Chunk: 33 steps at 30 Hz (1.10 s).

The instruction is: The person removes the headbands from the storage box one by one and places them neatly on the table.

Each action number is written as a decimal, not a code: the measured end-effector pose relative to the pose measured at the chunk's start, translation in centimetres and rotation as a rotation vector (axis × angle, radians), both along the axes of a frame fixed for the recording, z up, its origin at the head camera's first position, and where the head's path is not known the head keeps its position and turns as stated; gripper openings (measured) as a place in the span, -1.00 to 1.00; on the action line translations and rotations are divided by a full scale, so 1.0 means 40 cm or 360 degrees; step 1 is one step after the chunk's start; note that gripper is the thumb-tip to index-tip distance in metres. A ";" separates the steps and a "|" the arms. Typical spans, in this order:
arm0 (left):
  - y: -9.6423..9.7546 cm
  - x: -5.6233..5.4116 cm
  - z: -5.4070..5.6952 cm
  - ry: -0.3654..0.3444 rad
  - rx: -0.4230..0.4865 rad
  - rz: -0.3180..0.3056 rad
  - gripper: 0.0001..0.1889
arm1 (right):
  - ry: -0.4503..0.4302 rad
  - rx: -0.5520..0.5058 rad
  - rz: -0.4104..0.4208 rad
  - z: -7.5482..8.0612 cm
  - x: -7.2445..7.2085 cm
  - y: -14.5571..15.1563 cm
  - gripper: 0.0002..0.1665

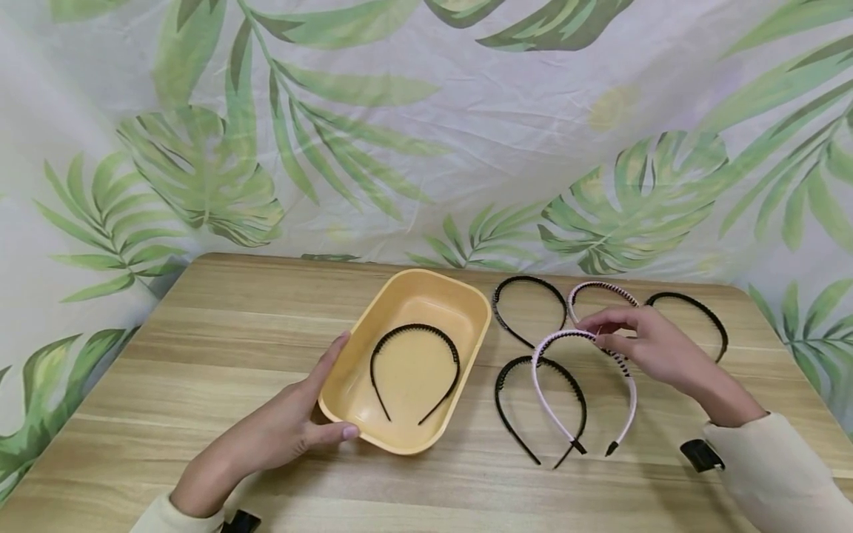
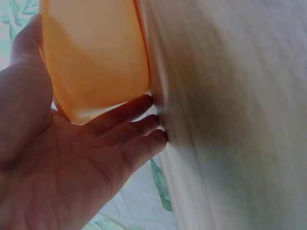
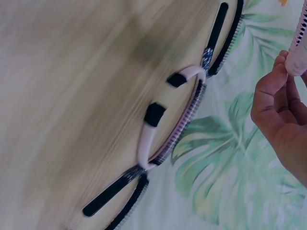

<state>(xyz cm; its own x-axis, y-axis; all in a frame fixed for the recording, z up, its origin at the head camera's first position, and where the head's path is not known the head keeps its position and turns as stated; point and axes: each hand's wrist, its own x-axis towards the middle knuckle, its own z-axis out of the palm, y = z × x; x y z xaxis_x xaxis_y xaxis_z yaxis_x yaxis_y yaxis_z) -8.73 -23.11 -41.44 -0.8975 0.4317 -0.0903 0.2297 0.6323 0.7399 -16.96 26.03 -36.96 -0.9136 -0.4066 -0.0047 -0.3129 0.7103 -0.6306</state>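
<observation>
At table | right grip pinching pink headband | left grip spread against tray

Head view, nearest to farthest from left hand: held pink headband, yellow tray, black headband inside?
1. Yellow tray, touching left hand
2. Black headband, inside tray
3. Pink headband, right of tray, held by right hand
</observation>
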 end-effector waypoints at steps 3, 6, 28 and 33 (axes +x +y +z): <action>-0.001 0.000 -0.001 0.0001 -0.0003 0.0000 0.24 | -0.0005 0.0014 -0.0027 -0.007 0.003 0.022 -0.70; -0.001 0.000 -0.001 -0.0007 -0.0004 0.0000 0.24 | -0.0011 0.0015 -0.0056 -0.012 0.005 0.040 -0.70; 0.000 -0.004 0.000 -0.0017 -0.0016 -0.0003 0.24 | -0.0043 0.0047 -0.0115 -0.073 0.014 0.130 -0.72; 0.000 -0.003 0.000 -0.0004 -0.0021 -0.0001 0.24 | 0.0002 0.0031 -0.0070 -0.087 0.014 0.147 -0.73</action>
<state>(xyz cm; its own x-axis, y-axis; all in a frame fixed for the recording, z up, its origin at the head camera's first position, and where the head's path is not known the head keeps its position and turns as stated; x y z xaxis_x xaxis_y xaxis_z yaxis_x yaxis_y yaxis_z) -8.86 -23.13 -41.46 -0.8970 0.4309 -0.0985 0.2281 0.6420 0.7320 -16.39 31.92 -40.42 -0.9307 -0.3657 -0.0113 -0.2816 0.7357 -0.6160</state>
